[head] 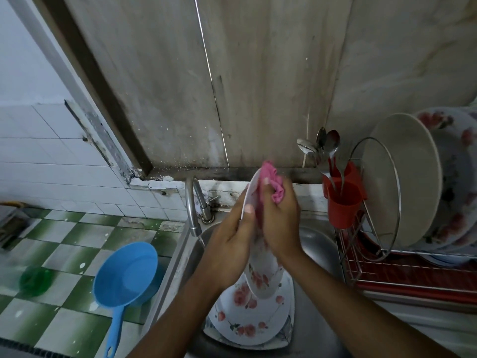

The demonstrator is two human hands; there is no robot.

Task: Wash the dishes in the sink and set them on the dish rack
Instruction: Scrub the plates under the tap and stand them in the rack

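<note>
The red wire dish rack [347,254] stands right of the steel sink [313,244], nearer the right grip [281,223]. Over the sink, the white rose-patterned plate [260,275] stands on edge, running far to near. The left grip [229,249] clamps it, while the right grip bunches a pink cloth [273,182] against its face.

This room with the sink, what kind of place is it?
Probably a home kitchen's washing-up spot: a steel sink with a tap holds flowered plates, a dish rack beside it carries upright plates and spoons, and the left hand holds a plate while the right hand presses a pink cloth on it.
</note>
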